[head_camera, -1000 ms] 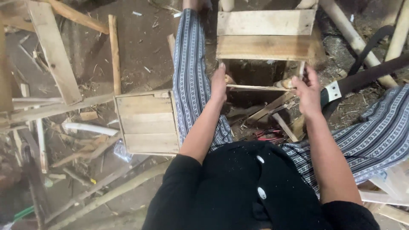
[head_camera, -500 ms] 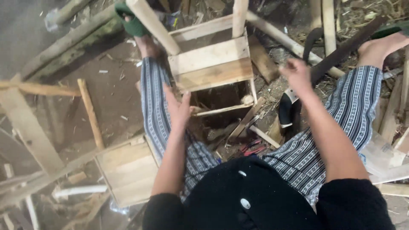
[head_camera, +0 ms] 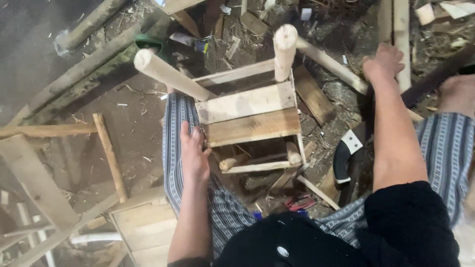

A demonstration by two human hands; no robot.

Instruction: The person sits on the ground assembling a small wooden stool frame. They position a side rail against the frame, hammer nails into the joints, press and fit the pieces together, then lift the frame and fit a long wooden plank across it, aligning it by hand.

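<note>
A small rough wooden stool (head_camera: 250, 118) lies tipped between my striped trouser legs, its plank seat facing me and two round legs (head_camera: 284, 49) pointing up and away. My left hand (head_camera: 194, 155) presses against the stool's left edge, fingers along the seat plank and thumb on it. My right hand (head_camera: 385, 63) is stretched far to the upper right, its fingers curled on a pale wooden slat (head_camera: 402, 29) that lies among offcuts. A round pole (head_camera: 330, 63) runs just under that hand.
A curved blade with a black handle (head_camera: 345, 157) lies right of the stool, and red-handled pliers (head_camera: 298, 202) lie near my lap. A plank box (head_camera: 143, 230) sits lower left beside a slat frame (head_camera: 110, 155). Logs (head_camera: 84, 69) cross the upper left.
The stool has tilted so its round legs point up. My right hand left the stool and reached out to the slat on the right. My left hand stayed on the stool's left edge.
</note>
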